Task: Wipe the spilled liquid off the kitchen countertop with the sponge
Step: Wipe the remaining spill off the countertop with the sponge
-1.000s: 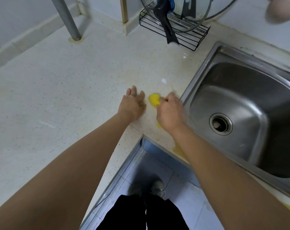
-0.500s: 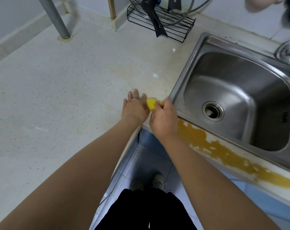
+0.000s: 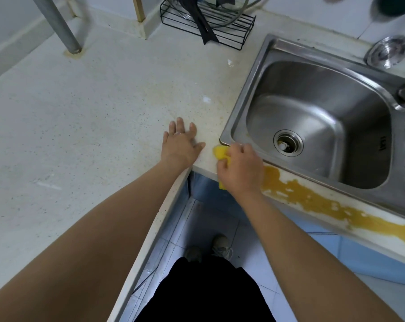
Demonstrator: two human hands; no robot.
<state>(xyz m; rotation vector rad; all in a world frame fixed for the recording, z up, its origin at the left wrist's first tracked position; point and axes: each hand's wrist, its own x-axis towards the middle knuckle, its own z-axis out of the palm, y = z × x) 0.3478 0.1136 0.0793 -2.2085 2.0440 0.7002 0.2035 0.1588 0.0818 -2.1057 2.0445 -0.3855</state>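
My right hand [image 3: 241,168] grips a yellow sponge [image 3: 220,153] and presses it on the narrow counter strip at the sink's near-left corner. Most of the sponge is hidden under the fingers; a bit shows below the hand at the counter edge. An orange-yellow spill [image 3: 312,201] runs along the strip in front of the sink, from just right of that hand to the right frame edge. My left hand [image 3: 180,145] lies flat, fingers apart, on the speckled white countertop [image 3: 80,135], a little left of the sponge.
The steel sink [image 3: 247,89] fills the right side, with a drain strainer lid [image 3: 388,51] on its far rim. A black wire rack [image 3: 208,22] with utensils stands at the back. A metal pole [image 3: 62,31] rises at the back left. Floor and my feet lie below.
The view has shifted right, revealing the spill along the sink's front strip. My right hand with the sponge has moved from the counter left of the sink to the sink's near-left corner.
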